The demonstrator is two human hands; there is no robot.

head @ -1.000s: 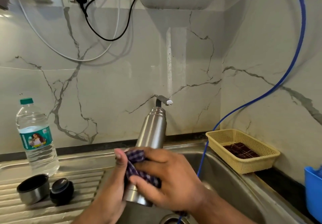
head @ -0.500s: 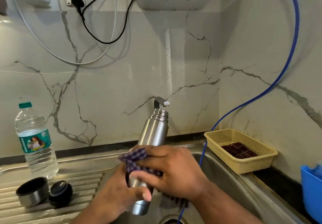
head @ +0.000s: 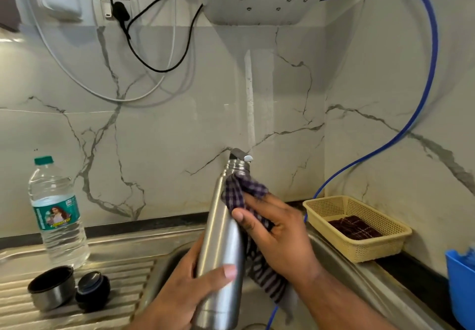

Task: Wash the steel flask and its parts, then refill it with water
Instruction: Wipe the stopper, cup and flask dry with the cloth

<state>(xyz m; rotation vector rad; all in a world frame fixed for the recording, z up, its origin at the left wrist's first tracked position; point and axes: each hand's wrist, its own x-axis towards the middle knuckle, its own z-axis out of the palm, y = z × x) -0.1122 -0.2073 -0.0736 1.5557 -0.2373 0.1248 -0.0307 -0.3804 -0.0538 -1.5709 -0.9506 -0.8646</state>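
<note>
Over the sink (head: 341,260), the flask (head: 223,239) is held tilted, open mouth up, with the tap (head: 237,153) showing just behind the mouth. The lower body is gripped by the left hand (head: 185,293), thumb curled across the front. A checked cloth (head: 244,191) is pressed to the upper side near the neck by the right hand (head: 277,237), fingers and thumb closed round cloth and flask wall. The loose tail hangs down behind. No running water is seen.

Step judged: the outside is being rubbed down. It is done well if the flask is turned bit by bit in the left grip so the whole wall gets covered, strokes are run from neck threads to base, and the tail is bunched up. Wet steel is likely slippery, so a firm low hold is advised.

The cup (head: 50,288) and black stopper (head: 92,291) lie side by side on the draining board at left, near a water bottle (head: 57,216). Whether they are washed cannot be told. The refill is judged not yet begun.
</note>
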